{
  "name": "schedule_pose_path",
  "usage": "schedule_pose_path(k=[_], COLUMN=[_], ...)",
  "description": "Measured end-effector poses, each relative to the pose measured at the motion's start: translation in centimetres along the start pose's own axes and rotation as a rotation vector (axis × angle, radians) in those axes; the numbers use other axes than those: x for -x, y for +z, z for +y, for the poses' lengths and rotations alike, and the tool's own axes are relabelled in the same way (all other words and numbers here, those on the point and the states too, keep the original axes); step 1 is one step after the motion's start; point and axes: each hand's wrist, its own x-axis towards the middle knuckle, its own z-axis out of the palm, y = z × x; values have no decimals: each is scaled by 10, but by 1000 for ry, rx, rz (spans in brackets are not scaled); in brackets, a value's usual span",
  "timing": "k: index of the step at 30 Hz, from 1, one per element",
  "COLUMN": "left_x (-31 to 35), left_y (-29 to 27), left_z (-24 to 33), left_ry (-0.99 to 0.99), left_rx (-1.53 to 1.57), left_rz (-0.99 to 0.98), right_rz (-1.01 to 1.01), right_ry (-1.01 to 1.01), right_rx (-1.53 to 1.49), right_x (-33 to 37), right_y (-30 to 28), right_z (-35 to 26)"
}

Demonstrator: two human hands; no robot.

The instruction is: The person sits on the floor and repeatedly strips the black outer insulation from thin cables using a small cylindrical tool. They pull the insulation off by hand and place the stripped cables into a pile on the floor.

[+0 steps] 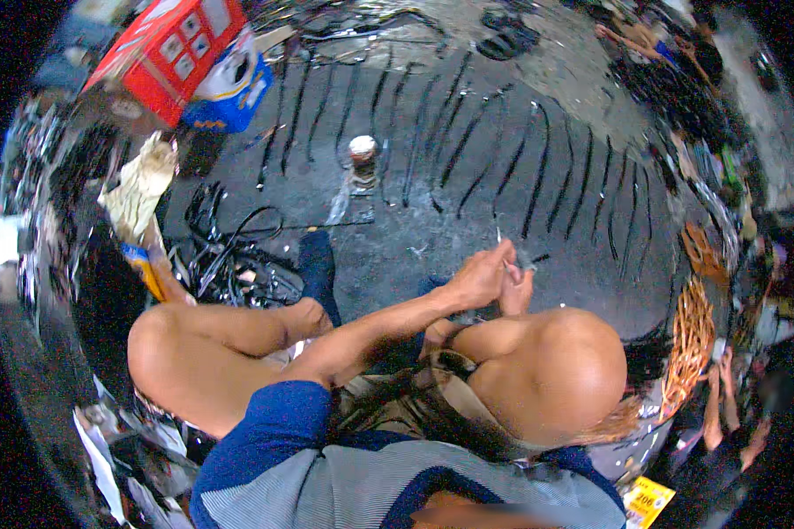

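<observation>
My left hand (480,279) reaches across to the right, fingers curled closed close to my right hand. A thin, pale-tipped stick (499,234) rises above the left fingers; its kind cannot be made out. My right hand (517,291) is closed too, pressed near the left one, its wrist hidden behind my raised knee. Just beyond the right fingers a short dark strip end (540,258) shows; whether it is held is unclear. Ahead of both hands, several black strips (538,176) lie side by side on a dark mat (397,256).
A small brown jar with a whitish top (362,159) stands on the mat. Tangled black strips (225,242) lie by my left foot. A red box (168,57) and a blue pack (234,93) sit far left; orange-brown strips (690,339) pile at right. Other people work nearby.
</observation>
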Motion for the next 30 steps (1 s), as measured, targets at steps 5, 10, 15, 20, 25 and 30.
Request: schedule_pose_path(k=[5, 10, 15, 20, 25, 30], left_x=[21, 17, 10, 67, 92, 87], left_y=[-6, -25, -85, -229, -360, -412], left_z=[11, -2, -29, -101, -153, -188], left_ry=[-8, 41, -82, -390, -269, -109], left_rx=[-206, -63, -82, -583, -1236, -1394], left_rz=[81, 233, 372, 887, 829, 398], right_rz=[59, -67, -85, -292, -366, -390], right_ry=[-830, -135, -444, -772, -548, -422], right_rx=[981, -22, 306, 712, 588, 575], right_x=[29, 8, -15, -38, -36, -35], right_y=[21, 67, 130, 144, 141, 132], right_z=[-91, -65, -55, -93, -87, -74])
